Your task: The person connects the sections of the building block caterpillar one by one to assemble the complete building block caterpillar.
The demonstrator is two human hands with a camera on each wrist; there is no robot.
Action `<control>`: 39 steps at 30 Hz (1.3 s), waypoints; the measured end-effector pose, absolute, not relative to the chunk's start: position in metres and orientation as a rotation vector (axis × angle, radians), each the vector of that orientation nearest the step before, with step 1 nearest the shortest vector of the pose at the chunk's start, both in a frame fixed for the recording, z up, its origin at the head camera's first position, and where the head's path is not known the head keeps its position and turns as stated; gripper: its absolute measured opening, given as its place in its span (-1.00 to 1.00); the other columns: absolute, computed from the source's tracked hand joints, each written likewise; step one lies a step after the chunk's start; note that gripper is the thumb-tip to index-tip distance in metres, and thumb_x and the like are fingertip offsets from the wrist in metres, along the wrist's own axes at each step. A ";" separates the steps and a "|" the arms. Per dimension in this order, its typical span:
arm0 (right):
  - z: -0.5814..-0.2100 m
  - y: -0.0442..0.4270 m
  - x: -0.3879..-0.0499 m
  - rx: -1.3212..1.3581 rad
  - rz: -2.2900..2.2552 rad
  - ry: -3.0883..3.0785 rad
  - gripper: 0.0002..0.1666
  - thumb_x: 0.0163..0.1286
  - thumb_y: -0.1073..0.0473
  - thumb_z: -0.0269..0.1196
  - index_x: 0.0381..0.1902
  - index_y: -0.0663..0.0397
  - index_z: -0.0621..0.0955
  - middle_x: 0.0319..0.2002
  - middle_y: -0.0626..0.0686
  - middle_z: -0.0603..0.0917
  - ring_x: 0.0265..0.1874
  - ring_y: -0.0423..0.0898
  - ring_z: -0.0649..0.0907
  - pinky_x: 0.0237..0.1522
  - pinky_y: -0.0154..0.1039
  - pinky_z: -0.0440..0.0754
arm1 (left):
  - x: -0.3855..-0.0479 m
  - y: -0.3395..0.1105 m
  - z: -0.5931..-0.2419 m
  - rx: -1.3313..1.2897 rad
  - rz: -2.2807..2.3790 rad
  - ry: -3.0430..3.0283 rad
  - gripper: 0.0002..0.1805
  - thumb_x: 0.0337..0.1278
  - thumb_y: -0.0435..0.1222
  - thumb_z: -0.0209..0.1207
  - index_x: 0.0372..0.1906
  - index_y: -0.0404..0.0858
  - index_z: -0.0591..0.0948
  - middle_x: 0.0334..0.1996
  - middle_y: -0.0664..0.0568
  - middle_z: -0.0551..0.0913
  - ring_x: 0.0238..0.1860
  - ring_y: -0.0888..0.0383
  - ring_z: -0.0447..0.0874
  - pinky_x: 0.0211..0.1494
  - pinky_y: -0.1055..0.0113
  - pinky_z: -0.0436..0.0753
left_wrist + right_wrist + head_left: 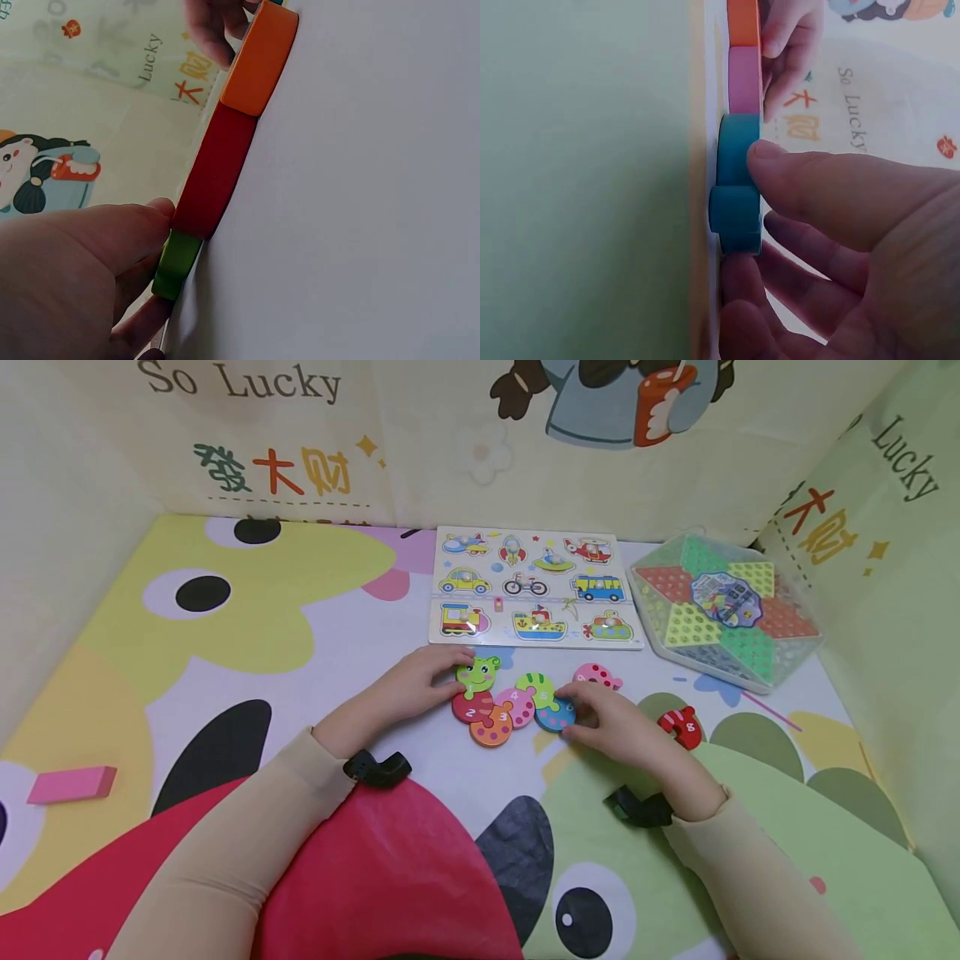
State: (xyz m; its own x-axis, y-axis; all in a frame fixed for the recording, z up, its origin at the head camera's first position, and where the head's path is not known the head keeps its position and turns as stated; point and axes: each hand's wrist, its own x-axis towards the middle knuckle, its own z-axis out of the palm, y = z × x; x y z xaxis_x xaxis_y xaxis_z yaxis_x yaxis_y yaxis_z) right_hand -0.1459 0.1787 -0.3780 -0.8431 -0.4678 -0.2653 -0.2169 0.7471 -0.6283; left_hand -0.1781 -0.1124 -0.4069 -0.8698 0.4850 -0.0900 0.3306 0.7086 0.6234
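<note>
Several numbered caterpillar pieces lie joined in a curved row. My left hand (420, 683) pinches the green smiling head piece (477, 674) at the row's left end; in the left wrist view, the thumb of the left hand (75, 262) lies where the green piece (177, 264) meets the red piece (216, 172). Beside it are an orange piece (491, 727), a pink piece (516, 707) and a green piece (534, 688). The blue piece (553, 716) is at the right end, held between thumb and fingers of my right hand (615, 722). The right wrist view shows the blue piece (735, 210) in the right hand (840, 240).
A pink dotted piece (596, 675) lies behind the right hand, and a red piece (681, 727) to its right. Behind stand a picture puzzle board (495, 560) and a clear hexagonal box (670, 649). A pink block (72, 785) is at far left.
</note>
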 end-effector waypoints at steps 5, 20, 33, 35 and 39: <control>-0.363 0.185 -0.145 -0.555 -0.865 2.567 -0.41 0.16 0.21 0.28 0.16 0.13 0.39 -0.02 0.12 0.51 -0.14 -0.02 0.52 -0.18 -0.18 0.54 | -0.178 -0.113 -0.407 0.658 0.903 2.669 -0.49 0.10 -0.14 0.15 0.20 -0.08 0.42 0.26 0.12 0.35 0.33 0.12 0.17 0.34 0.12 0.27; -0.328 0.245 -0.133 -0.529 -0.618 2.509 -0.37 0.21 0.13 0.23 0.23 0.06 0.33 0.07 0.18 0.48 -0.09 0.05 0.52 -0.14 -0.04 0.57 | -0.179 -0.113 -0.407 0.651 0.907 2.672 -0.48 0.09 -0.14 0.16 0.20 -0.08 0.42 0.25 0.13 0.36 0.33 0.13 0.18 0.33 0.13 0.29; -0.359 0.250 -0.132 -0.645 -0.584 2.532 -0.29 0.12 0.11 0.31 0.23 0.08 0.37 0.23 0.24 0.32 0.20 0.19 0.29 0.14 0.19 0.34 | -0.179 -0.112 -0.409 0.686 0.916 2.665 -0.50 0.10 -0.16 0.16 0.19 -0.13 0.43 0.24 0.09 0.38 0.31 0.10 0.21 0.35 0.14 0.26; -0.360 0.249 -0.132 -0.661 -0.564 2.538 -0.30 0.12 0.11 0.31 0.23 0.09 0.37 0.23 0.26 0.32 0.18 0.21 0.30 0.12 0.20 0.35 | -0.179 -0.112 -0.409 0.693 0.912 2.665 -0.50 0.11 -0.16 0.16 0.19 -0.13 0.43 0.24 0.09 0.37 0.32 0.11 0.21 0.36 0.14 0.25; -0.362 0.246 -0.133 -0.669 -0.530 2.544 -0.30 0.11 0.15 0.32 0.22 0.10 0.38 0.21 0.27 0.32 0.16 0.23 0.32 0.09 0.20 0.38 | -0.179 -0.112 -0.408 0.688 0.909 2.668 -0.50 0.11 -0.16 0.15 0.19 -0.12 0.42 0.25 0.09 0.37 0.32 0.11 0.20 0.36 0.13 0.25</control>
State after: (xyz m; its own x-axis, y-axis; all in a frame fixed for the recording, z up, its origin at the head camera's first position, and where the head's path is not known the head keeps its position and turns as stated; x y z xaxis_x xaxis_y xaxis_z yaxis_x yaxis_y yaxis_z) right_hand -0.1334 0.2465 -0.3616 -0.7791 -0.5355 -0.3259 -0.3609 0.8082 -0.4653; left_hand -0.1791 -0.1123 -0.4077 -0.8604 0.5045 -0.0722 0.3556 0.6957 0.6241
